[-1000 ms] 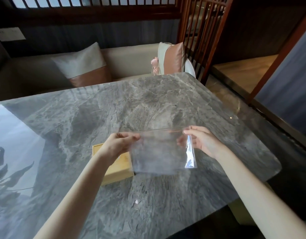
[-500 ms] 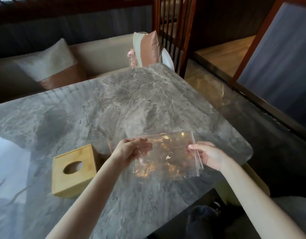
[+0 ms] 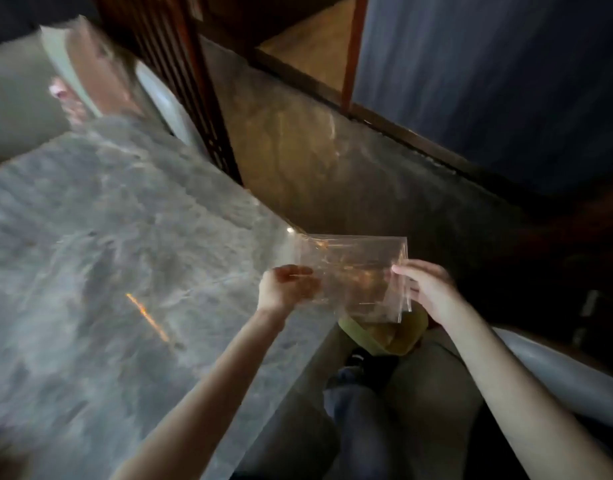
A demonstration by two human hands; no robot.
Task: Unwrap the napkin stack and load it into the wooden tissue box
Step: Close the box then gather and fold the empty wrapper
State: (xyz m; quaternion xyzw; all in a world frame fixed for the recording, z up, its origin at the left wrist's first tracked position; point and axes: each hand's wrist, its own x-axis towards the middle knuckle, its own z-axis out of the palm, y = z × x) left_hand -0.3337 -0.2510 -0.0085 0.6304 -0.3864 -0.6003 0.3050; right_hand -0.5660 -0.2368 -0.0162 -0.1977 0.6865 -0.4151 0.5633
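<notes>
The clear plastic wrapper (image 3: 353,277), looking empty, is stretched in the air past the marble table (image 3: 125,254) edge, left hand (image 3: 286,289) pinching one side, right hand (image 3: 426,289) the other. Everything is blurred; a yellowish bin (image 3: 384,336) below is half hidden.

The person has two bare forearms with no sleeves visible, no watch and no rings that can be seen. The left hand (image 3: 287,287) and the right hand (image 3: 428,289) wear no gloves. Lower in the view, the legs are covered by dark blue trousers (image 3: 360,420), like jeans. A dark shoe (image 3: 358,360) with a small light mark shows below; details are blurred.
</notes>
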